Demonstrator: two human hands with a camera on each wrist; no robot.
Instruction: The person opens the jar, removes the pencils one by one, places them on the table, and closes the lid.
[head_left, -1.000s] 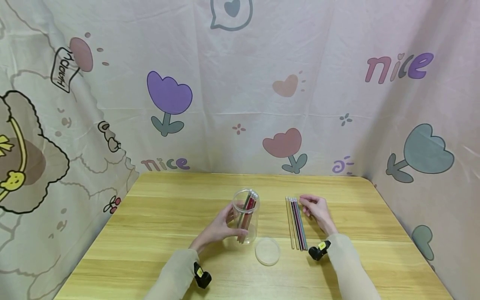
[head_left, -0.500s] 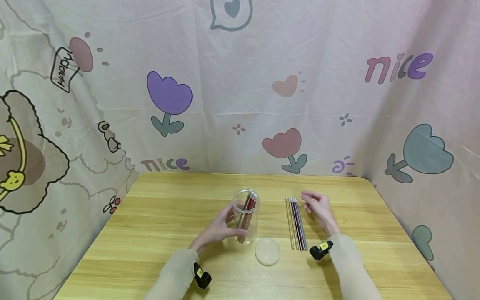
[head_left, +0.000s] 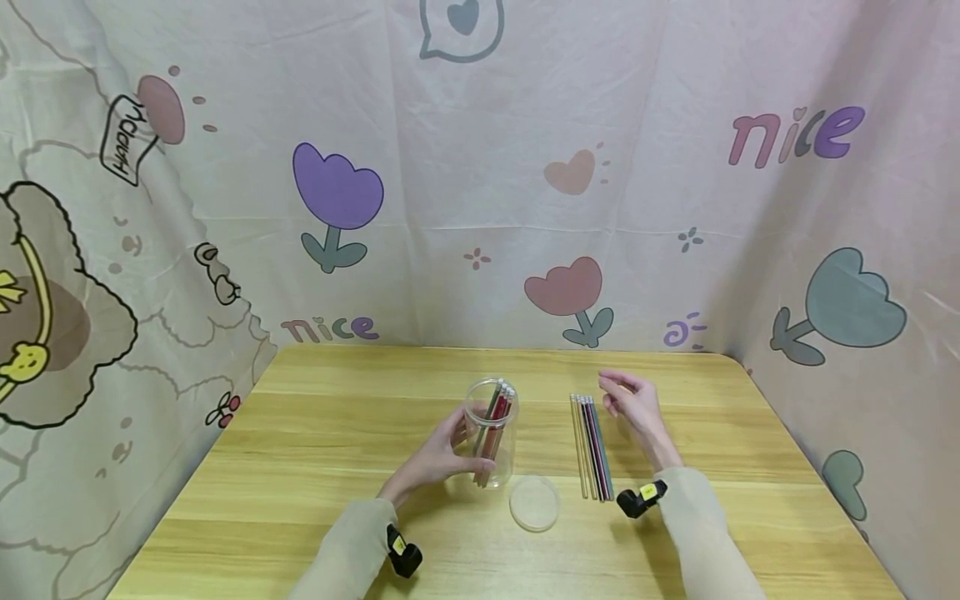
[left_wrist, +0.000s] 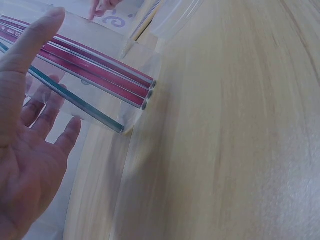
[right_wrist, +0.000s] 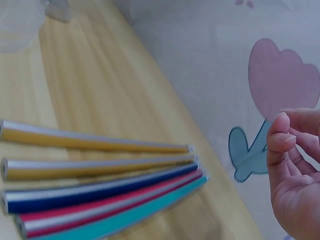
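The left hand (head_left: 435, 458) has its fingers curled round the clear jar (head_left: 506, 457); the right hand (head_left: 636, 408), loosely bent, holds nothing beside the pencil row (head_left: 593, 450) on the tabletop (head_left: 337, 417). We judge a careless brush could scatter this row.

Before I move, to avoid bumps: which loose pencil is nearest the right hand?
The teal pencil, rightmost in the head view; the red pencil, blue pencil and yellow pencils lie farther left.

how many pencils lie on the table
5, side by side right of the clear cylindrical jar: yellow pencil, second yellow pencil, blue pencil, red pencil, teal pencil.
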